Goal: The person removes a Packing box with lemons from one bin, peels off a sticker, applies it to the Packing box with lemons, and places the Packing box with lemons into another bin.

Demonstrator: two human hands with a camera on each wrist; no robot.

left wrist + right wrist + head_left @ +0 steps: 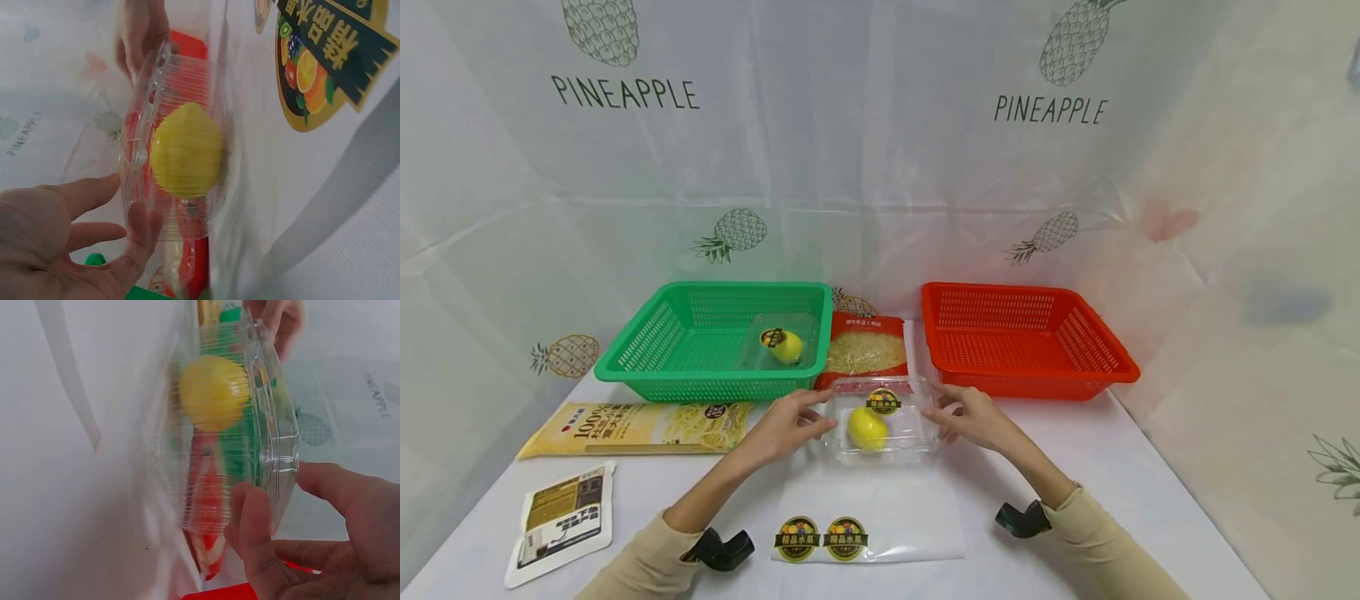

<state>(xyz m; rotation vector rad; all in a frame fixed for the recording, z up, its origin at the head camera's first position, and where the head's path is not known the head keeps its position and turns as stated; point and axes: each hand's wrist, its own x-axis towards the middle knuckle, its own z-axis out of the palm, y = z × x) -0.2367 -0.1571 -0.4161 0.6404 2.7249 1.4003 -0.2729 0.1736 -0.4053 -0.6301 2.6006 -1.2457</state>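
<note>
A clear plastic clamshell box point(906, 437) sits between the two hands at the middle of the table. Inside it lies a yellow lemon point(867, 428), and a round black-and-gold fruit sticker point(883, 402) is on its lid. The left hand point(784, 431) grips the box's left end, thumb and fingers at its edge. At the opposite end, the right hand point(976, 418) pinches the edge likewise. Both wrist views show the lid lying down over the ribbed base, with the lemon point(187, 150) seen through the side wall. Nearer the person lies a white sheet point(917, 521) with two matching stickers point(846, 538).
A green basket point(647, 367) at the back left holds another lemon box point(752, 354). A red basket point(1030, 383) stands back right. Between them lies a red pasta bag point(868, 346). A yellow pasta pack point(640, 427) and a white pouch point(563, 521) lie at left.
</note>
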